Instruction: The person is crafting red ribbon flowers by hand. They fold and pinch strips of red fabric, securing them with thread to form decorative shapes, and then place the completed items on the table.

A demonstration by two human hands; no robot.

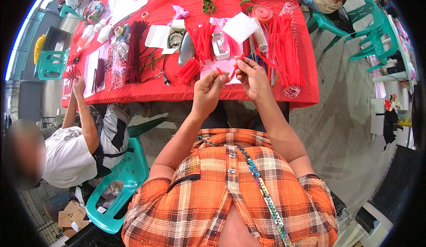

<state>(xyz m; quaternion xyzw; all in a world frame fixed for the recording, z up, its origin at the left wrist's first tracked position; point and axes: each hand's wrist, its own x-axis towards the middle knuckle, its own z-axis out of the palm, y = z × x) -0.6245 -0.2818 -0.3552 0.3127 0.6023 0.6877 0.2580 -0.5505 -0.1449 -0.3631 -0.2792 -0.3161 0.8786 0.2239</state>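
Red fuzzy strip (233, 73) hangs curved between the person's two hands, just above the near edge of the worktop (309, 89), which is covered in red cloth. The left hand (207, 90) has its grip clamped on one end of the strip, thumb pressed against the fingers. The right hand (254, 77) has its grip together on the other part, thumb and forefinger pinching, with a bit of red showing above the fingertips.

Beyond the hands, a white tape dispenser (219, 47) stands on the worktop, with a white square sheet (240, 28) beside it. Scissors (257, 59) with blue handles lie near the right hand, partly hidden by it. To the right of them is a large bundle of red strips (286, 56); a smaller red bundle (188, 69) lies past the left hand, near a black plug (166, 79). Farther left are an open white box (158, 37) and a dark red bundle (135, 53). At the left side, a co-worker in a white shirt (70, 160) holds up red strands (72, 73).
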